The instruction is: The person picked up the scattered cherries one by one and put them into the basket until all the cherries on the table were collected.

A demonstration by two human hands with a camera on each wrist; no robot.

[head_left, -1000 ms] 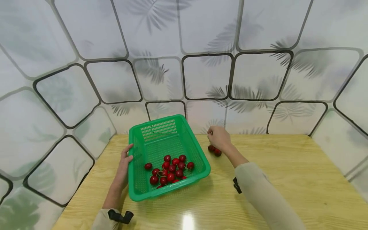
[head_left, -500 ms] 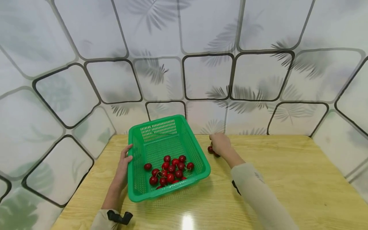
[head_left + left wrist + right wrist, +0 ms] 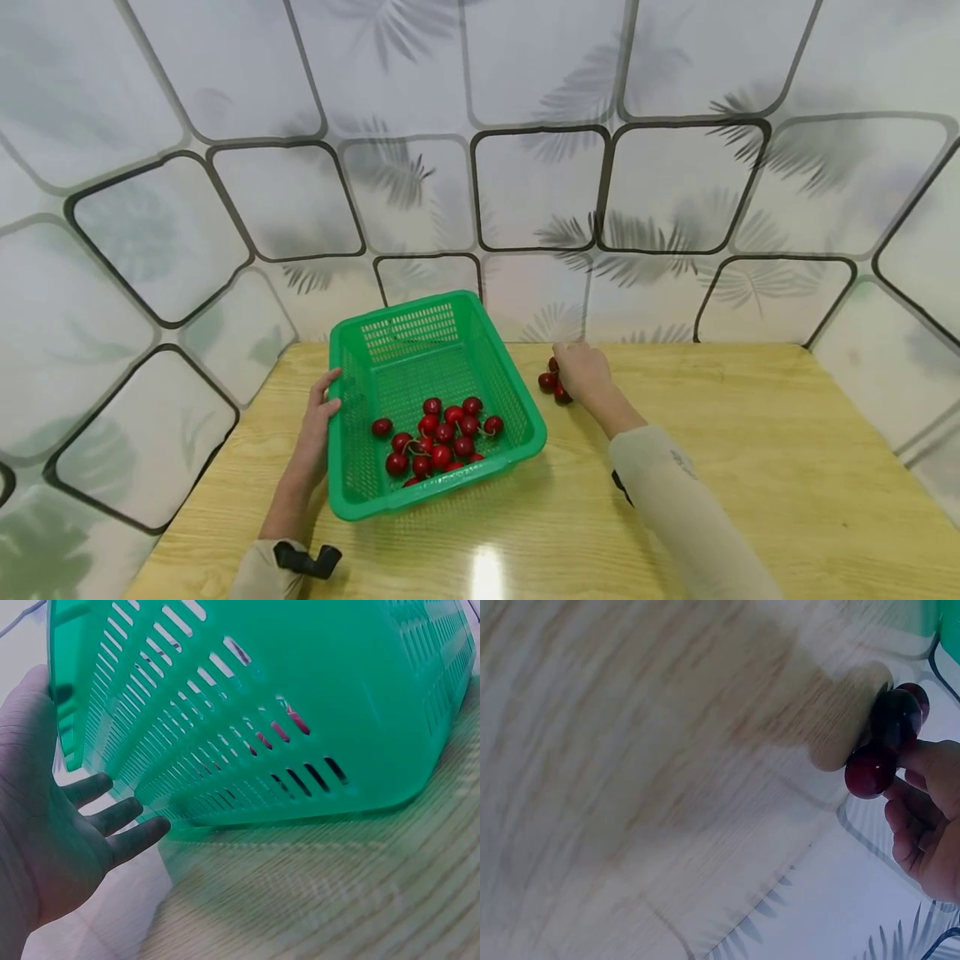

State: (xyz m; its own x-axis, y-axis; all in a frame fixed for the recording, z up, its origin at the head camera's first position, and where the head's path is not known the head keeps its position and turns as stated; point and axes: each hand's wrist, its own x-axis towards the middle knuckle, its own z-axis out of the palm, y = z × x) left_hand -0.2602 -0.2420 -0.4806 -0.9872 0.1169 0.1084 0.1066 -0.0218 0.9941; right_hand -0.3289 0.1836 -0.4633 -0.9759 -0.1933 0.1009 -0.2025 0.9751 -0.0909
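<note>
A green plastic basket (image 3: 437,498) with slotted walls stands on the table, and several dark red cherries (image 3: 441,456) lie in it. My left hand (image 3: 313,429) rests against its left side; the left wrist view shows fingers (image 3: 135,838) stretched along the slotted wall. To the right of the basket, my right hand (image 3: 588,377) is down at a small group of cherries (image 3: 548,382). Its fingertips pinch a cherry (image 3: 870,771), with other cherries (image 3: 896,718) close beside it. The hand partly hides this group in the head view.
A light wood-grain table (image 3: 750,467) extends under everything. Behind it and at the sides stands a pale wall covering (image 3: 540,192) with leaf and outline patterns. Black straps (image 3: 307,560) sit on the wrists.
My right hand has come down over the cherries and slightly right, and a third cherry now shows at its fingers. The left hand and basket keep their place; the view has shifted slightly.
</note>
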